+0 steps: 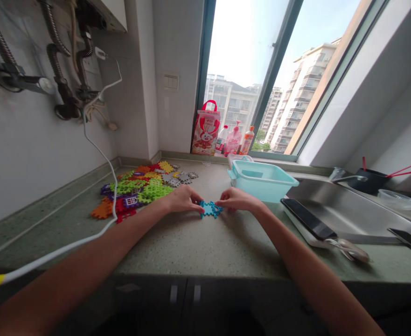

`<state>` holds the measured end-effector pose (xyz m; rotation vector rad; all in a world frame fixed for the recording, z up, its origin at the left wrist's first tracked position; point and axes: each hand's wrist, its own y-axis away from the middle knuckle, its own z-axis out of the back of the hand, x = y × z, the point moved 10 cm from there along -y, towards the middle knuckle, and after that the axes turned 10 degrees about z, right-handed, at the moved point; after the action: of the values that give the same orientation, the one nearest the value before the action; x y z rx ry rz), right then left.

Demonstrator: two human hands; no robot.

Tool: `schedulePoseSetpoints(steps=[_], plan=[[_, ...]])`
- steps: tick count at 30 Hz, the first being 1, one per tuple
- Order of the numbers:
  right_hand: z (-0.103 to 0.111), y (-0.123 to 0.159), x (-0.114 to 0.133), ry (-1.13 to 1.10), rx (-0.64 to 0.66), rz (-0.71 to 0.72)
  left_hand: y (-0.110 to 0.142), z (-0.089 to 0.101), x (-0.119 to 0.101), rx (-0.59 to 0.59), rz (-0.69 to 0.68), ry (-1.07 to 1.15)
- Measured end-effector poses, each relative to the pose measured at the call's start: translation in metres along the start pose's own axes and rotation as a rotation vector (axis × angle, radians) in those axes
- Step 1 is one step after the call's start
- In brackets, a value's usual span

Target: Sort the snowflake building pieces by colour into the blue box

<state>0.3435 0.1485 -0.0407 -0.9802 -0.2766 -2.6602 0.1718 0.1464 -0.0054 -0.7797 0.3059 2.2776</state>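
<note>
Between my two hands, just above or on the counter, are blue interlocking plastic puzzle pieces [210, 209] with toothed edges. My left hand [184, 199] pinches the left edge between thumb and fingers. On the other side, my right hand [239, 199] grips the right edge with its fingertips. Whether the pieces are fully joined cannot be made out. To the left of my left hand lies a heap of similar pieces [154, 190] in green, orange, red, purple, yellow and grey.
A light blue plastic basin [266, 189] stands behind my right hand, beside the steel sink [352, 210]. A phone [308, 218] rests on a white object by the sink. A white cable [102, 231] crosses the left side. Bottles [233, 140] line the windowsill.
</note>
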Motion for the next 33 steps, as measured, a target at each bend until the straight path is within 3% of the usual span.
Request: schedulePoseSetpoints(steps=[3, 7, 18, 26, 33], plan=[[0.005, 0.005, -0.003, 0.07, 0.044, -0.057, 0.0, 0.001, 0.0, -0.013, -0.013, -0.015], [-0.002, 0.007, 0.002, -0.022, 0.095, -0.041, 0.0, 0.002, 0.001, -0.036, -0.007, -0.036], [-0.005, 0.002, 0.01, 0.078, 0.132, 0.18, 0.001, 0.003, 0.001, -0.04, 0.005, -0.05], [-0.01, 0.003, 0.013, -0.205, 0.157, 0.2, 0.001, 0.003, 0.0, -0.037, -0.013, -0.054], [-0.009, 0.002, 0.026, -0.234, 0.119, 0.296, 0.002, 0.004, 0.002, -0.032, -0.009, -0.047]])
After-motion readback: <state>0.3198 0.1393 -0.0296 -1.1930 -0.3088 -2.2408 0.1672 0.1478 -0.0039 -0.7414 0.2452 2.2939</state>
